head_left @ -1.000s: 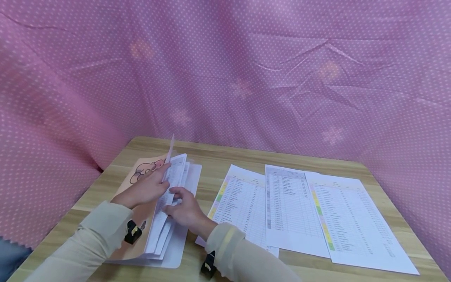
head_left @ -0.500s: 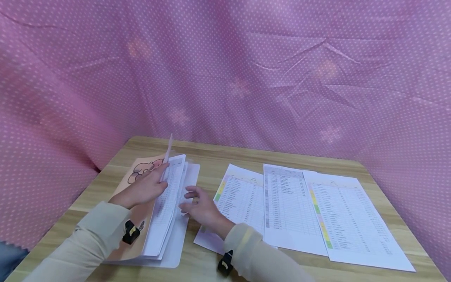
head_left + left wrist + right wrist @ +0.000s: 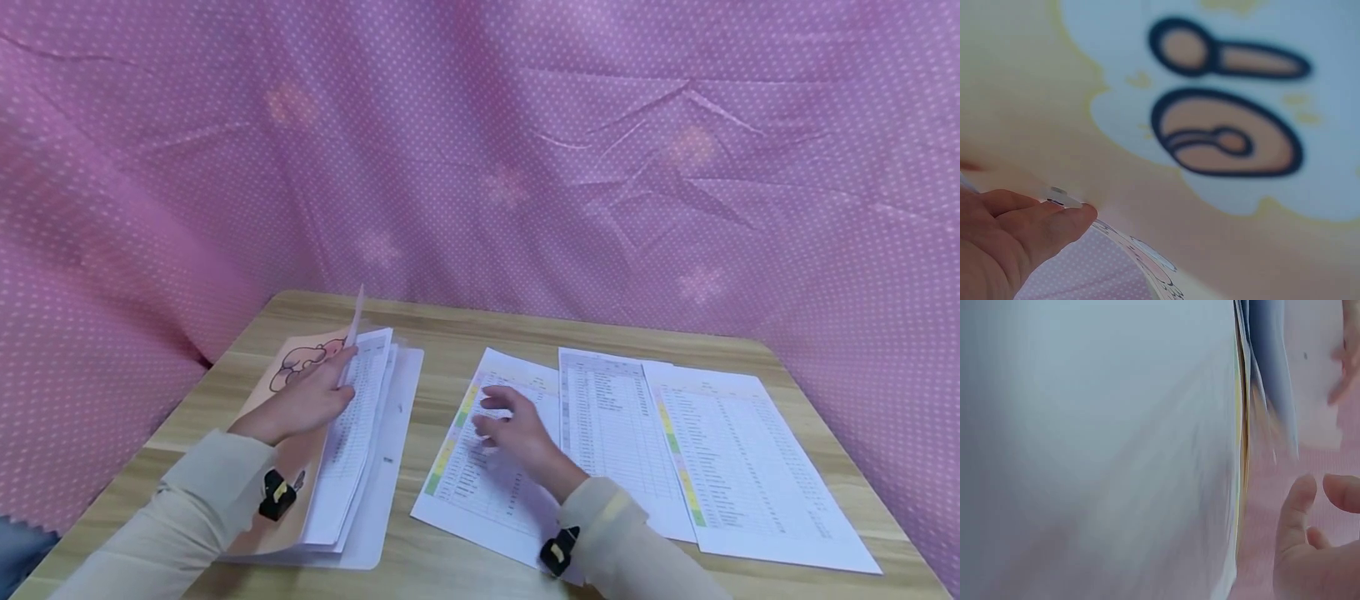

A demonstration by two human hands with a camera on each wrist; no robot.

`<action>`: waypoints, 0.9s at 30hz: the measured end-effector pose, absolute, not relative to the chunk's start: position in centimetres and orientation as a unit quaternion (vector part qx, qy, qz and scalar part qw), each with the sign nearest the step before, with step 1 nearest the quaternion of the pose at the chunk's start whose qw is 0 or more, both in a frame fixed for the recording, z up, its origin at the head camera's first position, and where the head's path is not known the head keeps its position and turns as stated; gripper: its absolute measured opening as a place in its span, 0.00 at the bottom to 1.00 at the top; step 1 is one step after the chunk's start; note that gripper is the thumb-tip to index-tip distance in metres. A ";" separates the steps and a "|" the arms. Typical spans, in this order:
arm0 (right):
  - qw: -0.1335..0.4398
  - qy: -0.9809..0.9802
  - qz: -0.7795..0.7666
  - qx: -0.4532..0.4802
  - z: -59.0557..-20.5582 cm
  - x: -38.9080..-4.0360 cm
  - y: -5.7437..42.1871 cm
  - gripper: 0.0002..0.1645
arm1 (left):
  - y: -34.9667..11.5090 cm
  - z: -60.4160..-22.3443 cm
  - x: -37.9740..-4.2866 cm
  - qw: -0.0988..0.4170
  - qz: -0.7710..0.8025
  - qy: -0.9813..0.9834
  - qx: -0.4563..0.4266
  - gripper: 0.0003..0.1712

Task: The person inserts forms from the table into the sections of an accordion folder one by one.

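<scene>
A folder with a peach cartoon cover [image 3: 300, 454] lies partly open at the table's left, and its white back [image 3: 397, 408] shows along the right side. Printed sheets [image 3: 352, 450] stand stacked inside it. My left hand [image 3: 307, 402] holds the cover raised, thumb and fingers pinching its edge in the left wrist view, where the cover's drawing [image 3: 1229, 131] looms large. Over the leftmost loose printed sheet [image 3: 468, 492] hovers my right hand [image 3: 519, 433], fingers bent but apart. Nothing sits between its thumb and fingers [image 3: 1297, 512] in the right wrist view.
Two more printed sheets, a grey-headed one [image 3: 615, 442] and one with a coloured side strip [image 3: 772, 475], overlap at the right. Bare wood table [image 3: 442, 375] separates the folder from the sheets. A pink dotted cloth [image 3: 480, 167] hangs around the table's back and sides.
My right hand has left the folder's papers and moved right, over the leftmost loose sheet. My left hand stays at the cover; more of the folder's back now shows.
</scene>
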State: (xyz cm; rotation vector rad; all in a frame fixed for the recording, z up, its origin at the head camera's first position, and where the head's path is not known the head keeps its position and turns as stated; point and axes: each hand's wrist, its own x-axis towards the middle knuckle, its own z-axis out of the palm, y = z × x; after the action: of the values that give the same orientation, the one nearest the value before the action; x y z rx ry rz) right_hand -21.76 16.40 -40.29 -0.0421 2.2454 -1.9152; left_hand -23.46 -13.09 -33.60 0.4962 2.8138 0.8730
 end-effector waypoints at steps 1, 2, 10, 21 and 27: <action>0.089 0.761 -0.642 -0.009 -40.3 -21.8 17.2 0.31 | -13.1 -33.6 -23.5 0.078 0.291 0.939 0.165 0.37; 0.084 0.765 -0.638 0.000 -40.2 -21.8 18.0 0.30 | -13.0 -33.6 -23.5 0.079 0.290 0.939 0.164 0.37; 0.047 0.794 -0.603 0.053 -40.1 -22.1 24.3 0.31 | -12.9 -33.6 -23.6 0.074 0.282 0.942 0.167 0.37; 0.025 0.831 -0.545 0.112 -40.0 -21.0 31.9 0.33 | -12.9 -33.3 -23.5 0.080 0.278 0.943 0.161 0.37; 0.029 0.854 -0.501 0.136 -39.8 -19.8 35.4 0.35 | -12.7 -33.5 -23.5 0.077 0.285 0.940 0.170 0.37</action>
State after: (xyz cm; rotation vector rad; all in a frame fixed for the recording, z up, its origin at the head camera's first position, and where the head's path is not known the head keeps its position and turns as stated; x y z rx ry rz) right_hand -19.79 35.36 -39.82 0.4191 2.6365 -1.5448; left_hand -23.46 -12.66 -33.49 0.5103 2.8172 0.8538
